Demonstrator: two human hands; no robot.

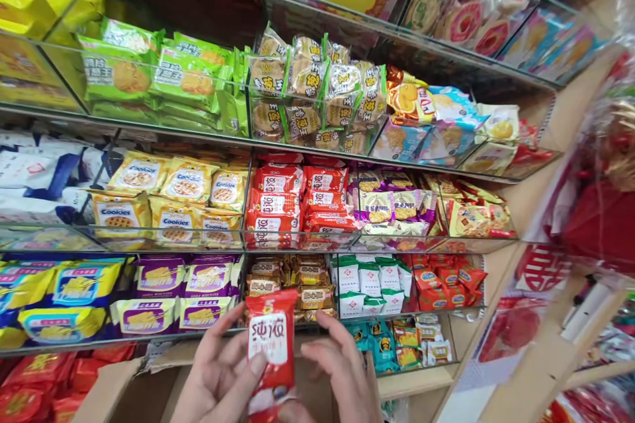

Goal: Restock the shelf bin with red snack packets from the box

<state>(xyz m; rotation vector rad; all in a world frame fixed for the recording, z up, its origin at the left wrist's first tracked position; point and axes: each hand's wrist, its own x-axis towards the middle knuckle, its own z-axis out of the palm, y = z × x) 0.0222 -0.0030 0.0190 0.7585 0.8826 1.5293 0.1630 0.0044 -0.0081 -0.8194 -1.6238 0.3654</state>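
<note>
My left hand (223, 370) is closed on a red snack packet (272, 350) with a white label, its thumb pressed on the packet's front. The packet stands upright, facing me, in front of the lower shelf. On its other side my right hand (342, 370) has its fingers apart and curved, with its thumb at the packet's lower edge; whether that thumb touches it I cannot tell. Beneath both hands is a cardboard box (133, 390), mostly hidden by them. Matching red packets (278, 201) are stacked on the middle shelf above.
Clear-fronted shelves hold yellow cookie packets (186, 178), green biscuit packets (193, 73), purple packets (208, 277) and white-and-green packets (370, 281). A wooden side panel (501, 297) stands at the right. Red packages (44, 377) lie at the lower left.
</note>
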